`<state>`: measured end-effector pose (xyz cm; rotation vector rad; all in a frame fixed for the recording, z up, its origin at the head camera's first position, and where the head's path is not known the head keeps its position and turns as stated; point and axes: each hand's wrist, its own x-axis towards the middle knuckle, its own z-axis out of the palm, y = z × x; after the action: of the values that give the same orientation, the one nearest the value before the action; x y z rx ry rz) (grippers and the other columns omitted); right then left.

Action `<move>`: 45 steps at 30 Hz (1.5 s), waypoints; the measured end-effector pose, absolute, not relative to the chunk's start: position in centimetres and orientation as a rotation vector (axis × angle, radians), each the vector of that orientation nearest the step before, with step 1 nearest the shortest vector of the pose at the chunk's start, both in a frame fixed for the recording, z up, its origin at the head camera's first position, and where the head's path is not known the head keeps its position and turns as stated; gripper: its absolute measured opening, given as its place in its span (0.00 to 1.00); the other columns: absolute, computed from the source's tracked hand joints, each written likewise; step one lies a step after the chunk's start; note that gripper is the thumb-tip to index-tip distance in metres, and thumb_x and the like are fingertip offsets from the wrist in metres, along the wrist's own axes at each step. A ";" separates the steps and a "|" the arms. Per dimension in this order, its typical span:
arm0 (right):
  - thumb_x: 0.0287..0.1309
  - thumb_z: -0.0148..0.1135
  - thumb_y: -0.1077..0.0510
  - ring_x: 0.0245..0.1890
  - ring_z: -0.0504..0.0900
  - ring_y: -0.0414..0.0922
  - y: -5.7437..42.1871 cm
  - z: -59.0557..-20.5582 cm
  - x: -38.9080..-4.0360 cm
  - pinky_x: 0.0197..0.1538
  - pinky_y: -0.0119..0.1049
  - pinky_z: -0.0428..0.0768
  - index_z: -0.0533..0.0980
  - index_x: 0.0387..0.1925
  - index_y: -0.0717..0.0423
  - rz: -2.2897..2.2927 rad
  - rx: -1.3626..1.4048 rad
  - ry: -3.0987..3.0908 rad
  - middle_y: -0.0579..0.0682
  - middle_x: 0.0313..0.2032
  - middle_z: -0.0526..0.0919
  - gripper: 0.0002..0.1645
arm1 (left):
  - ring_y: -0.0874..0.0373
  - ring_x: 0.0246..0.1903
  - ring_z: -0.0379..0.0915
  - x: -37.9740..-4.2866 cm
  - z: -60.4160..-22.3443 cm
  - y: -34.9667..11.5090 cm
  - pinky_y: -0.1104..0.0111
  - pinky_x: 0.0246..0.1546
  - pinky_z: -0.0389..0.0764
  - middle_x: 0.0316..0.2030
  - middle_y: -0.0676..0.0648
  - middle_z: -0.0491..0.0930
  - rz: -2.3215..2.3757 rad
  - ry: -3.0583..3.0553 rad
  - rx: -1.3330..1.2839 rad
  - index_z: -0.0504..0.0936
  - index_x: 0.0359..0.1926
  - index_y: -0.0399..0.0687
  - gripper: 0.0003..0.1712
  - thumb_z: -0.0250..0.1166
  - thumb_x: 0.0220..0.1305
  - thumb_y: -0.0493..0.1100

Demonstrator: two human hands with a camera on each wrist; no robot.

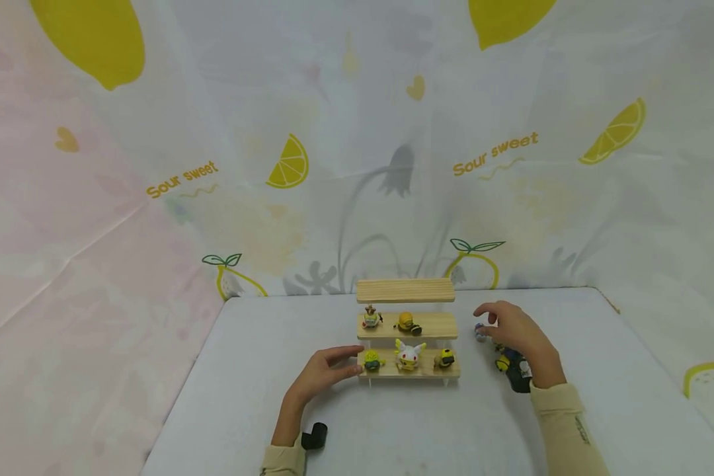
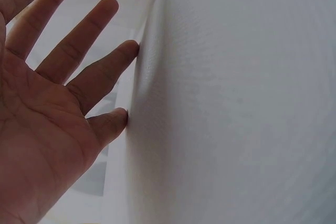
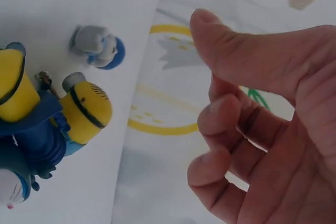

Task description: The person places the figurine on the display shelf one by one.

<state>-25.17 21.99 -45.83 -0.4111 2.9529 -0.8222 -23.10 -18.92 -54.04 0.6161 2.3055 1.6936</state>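
Observation:
My left hand (image 1: 328, 375) is at the left end of a three-step wooden display shelf (image 1: 406, 291), fingers spread and a fingertip right at the board's edge. On the lowest step stand a green-yellow figurine (image 1: 371, 360), a white figurine with yellow ears (image 1: 408, 355) and a yellow-black figurine (image 1: 444, 358). The middle step bears a small figurine with a brown top (image 1: 371, 317) and an orange-yellow one (image 1: 406, 322). Right of the shelf, my right hand (image 1: 516, 330) hovers with loosely bent fingers and nothing between them. Near it lies a small grey-blue figurine (image 3: 97, 48).
Several more figurines lie together under the right hand, among them a yellow minion figurine with a black strap (image 3: 88, 111). The white table (image 1: 262, 344) ends at a lemon-print cloth (image 1: 309, 218) behind the shelf. A black device (image 1: 315, 436) sits at the left wrist.

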 end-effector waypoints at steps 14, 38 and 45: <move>0.53 0.74 0.57 0.43 0.76 0.63 22.3 -47.9 -27.4 0.39 0.56 0.80 0.82 0.50 0.61 -0.505 -0.203 2.969 0.67 0.44 0.78 0.22 | 0.50 0.64 0.68 -23.1 -54.6 -19.1 0.52 0.66 0.66 0.59 0.48 0.79 1.682 2.324 0.633 0.80 0.60 0.44 0.25 0.71 0.61 0.42; 0.61 0.66 0.52 0.47 0.70 0.64 21.7 -48.3 -27.3 0.47 0.64 0.72 0.79 0.54 0.60 -0.351 -0.089 2.839 0.66 0.46 0.75 0.23 | 0.50 0.64 0.67 -23.2 -54.7 -18.8 0.52 0.67 0.65 0.59 0.47 0.78 1.711 2.300 0.614 0.81 0.59 0.43 0.25 0.72 0.61 0.41; 0.55 0.72 0.53 0.43 0.72 0.62 21.9 -49.6 -27.7 0.43 0.62 0.74 0.82 0.47 0.59 -0.388 -0.101 2.917 0.63 0.42 0.77 0.20 | 0.50 0.65 0.67 -23.1 -54.4 -18.9 0.52 0.67 0.65 0.59 0.49 0.78 1.691 2.314 0.598 0.81 0.59 0.46 0.25 0.72 0.61 0.43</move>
<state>-27.68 21.87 -49.58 -0.1011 2.9167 -0.3879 -23.08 -18.91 -54.35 0.5983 2.3135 1.6915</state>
